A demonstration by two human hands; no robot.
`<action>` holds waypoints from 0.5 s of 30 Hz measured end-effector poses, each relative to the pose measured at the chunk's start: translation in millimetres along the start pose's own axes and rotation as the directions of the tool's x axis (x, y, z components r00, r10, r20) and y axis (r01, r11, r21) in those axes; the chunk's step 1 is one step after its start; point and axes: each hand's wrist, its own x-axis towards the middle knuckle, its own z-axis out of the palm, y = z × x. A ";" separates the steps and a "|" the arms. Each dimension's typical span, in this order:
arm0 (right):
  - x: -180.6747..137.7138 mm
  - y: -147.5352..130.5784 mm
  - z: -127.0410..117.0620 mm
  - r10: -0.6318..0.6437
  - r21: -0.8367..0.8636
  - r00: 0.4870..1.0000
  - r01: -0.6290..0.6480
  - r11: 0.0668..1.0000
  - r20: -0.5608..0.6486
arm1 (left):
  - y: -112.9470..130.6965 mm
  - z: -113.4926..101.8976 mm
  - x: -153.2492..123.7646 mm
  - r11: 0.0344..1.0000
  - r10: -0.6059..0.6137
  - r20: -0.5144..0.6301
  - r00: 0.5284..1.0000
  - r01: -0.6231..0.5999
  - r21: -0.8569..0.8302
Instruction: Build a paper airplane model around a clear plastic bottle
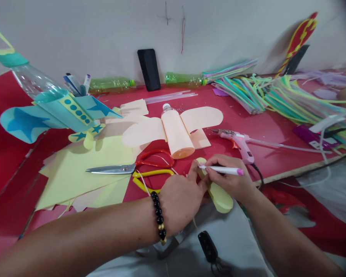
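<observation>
My right hand [230, 179] grips a white marker pen [226, 170] with a pink end, its tip against a pale yellow paper strip [221, 198] with rounded ends. My left hand [184, 196], with a black bead bracelet at the wrist, holds that strip near its upper end; part of the strip is hidden by my fingers. Left of my hands lie scissors [123, 168] with red and yellow handles. Just beyond them is a plastic bottle wrapped in cream paper [177, 132], with paper wings [203, 116] on both sides.
A pink glue gun [236, 142] lies to the right, its cable running off the table edge. Yellow paper sheets [83, 169] and a blue bottle plane [66, 111] are at left. A phone [149, 69] leans on the wall. Bundles of coloured strips [294, 102] fill the back right.
</observation>
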 end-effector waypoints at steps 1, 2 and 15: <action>-0.4 0.4 -0.1 0.008 -0.002 1.000 -0.008 1.000 -0.006 | 0.0 -0.8 0.1 1.000 0.003 0.005 1.000 -0.003 -0.002; -0.9 1.0 -0.1 0.015 -0.006 1.000 -0.015 1.000 -0.017 | 0.1 -1.4 0.3 1.000 0.005 0.010 1.000 -0.005 -0.004; -1.7 -0.8 -2.4 0.041 0.003 0.995 -0.041 0.999 -0.090 | 0.8 2.2 -0.1 1.000 -0.004 0.020 1.000 0.005 -0.022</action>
